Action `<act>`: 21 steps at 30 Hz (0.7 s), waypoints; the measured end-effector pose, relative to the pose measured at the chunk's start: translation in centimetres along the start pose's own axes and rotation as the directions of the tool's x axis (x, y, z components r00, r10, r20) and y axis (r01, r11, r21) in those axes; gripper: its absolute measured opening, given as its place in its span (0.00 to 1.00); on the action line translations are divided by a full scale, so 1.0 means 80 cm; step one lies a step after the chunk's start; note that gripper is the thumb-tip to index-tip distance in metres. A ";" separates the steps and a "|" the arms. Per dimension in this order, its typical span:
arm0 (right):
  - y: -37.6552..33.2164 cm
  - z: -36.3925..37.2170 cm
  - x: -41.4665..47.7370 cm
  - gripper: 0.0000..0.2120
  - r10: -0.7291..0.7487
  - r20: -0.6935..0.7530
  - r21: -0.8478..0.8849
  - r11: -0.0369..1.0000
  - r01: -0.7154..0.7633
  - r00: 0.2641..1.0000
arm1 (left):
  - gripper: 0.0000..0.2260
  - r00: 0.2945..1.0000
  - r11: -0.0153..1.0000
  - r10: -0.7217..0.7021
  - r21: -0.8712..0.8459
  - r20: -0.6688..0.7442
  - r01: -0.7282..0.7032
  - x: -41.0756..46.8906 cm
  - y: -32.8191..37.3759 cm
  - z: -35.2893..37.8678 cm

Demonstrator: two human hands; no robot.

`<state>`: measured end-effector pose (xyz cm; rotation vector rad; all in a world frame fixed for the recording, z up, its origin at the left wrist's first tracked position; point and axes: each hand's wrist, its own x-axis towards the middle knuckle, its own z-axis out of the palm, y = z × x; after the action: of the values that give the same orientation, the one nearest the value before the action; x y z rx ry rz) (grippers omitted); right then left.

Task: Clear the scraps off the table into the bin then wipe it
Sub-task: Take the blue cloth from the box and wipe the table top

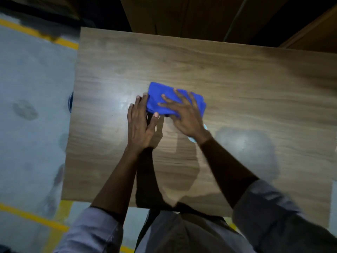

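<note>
A folded blue cloth (160, 95) lies near the middle of the wooden table (237, 84). My right hand (184, 114) lies flat on top of the cloth with its fingers spread and straight. My left hand (140, 123) rests on the table at the cloth's left edge, its fingertips and thumb touching the fabric. A small pale blue round object (205, 127) shows partly from under my right wrist. I see no scraps on the tabletop.
The rim of a blue round container (70, 102) peeks out just past the table's left edge, on the grey floor (32, 84) with yellow tape lines. Wooden boards stand behind the table's far edge.
</note>
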<state>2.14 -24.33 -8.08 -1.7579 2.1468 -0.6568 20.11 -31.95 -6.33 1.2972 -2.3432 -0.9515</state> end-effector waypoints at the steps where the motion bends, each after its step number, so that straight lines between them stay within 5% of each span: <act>1: 0.021 -0.010 0.004 0.29 0.072 -0.023 -0.008 0.997 -0.072 0.997 | 0.28 1.000 1.000 0.000 0.001 0.004 0.000 -0.011 -0.002 -0.001; 4: 0.053 -0.033 0.025 0.27 0.304 -0.100 -0.059 0.949 -0.311 0.947 | 0.28 1.000 1.000 0.002 0.006 -0.006 -0.002 -0.039 -0.015 -0.007; 9: -0.041 0.027 -0.019 0.29 -0.011 -0.046 -0.163 0.987 0.003 0.999 | 0.28 1.000 1.000 0.017 0.023 0.024 -0.018 -0.079 -0.042 -0.016; 14: -0.086 0.036 -0.115 0.23 -0.110 0.148 -0.026 0.993 0.115 0.983 | 0.26 0.993 0.996 0.078 -0.046 0.087 -0.075 -0.144 -0.054 -0.036; 17: -0.044 0.003 -0.110 0.25 0.029 0.194 -0.074 0.997 -0.015 0.981 | 0.29 0.980 0.991 0.131 0.009 0.151 -0.133 -0.180 -0.069 -0.044; 21: -0.045 0.003 -0.073 0.26 0.290 0.058 -0.126 0.951 -0.282 0.955 | 0.31 0.996 0.999 0.006 0.051 0.090 -0.011 -0.184 -0.084 -0.052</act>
<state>6.58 -19.20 -6.80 -1.4538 2.3642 -0.3910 34.73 -23.85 -6.95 1.2879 -2.4539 -0.9721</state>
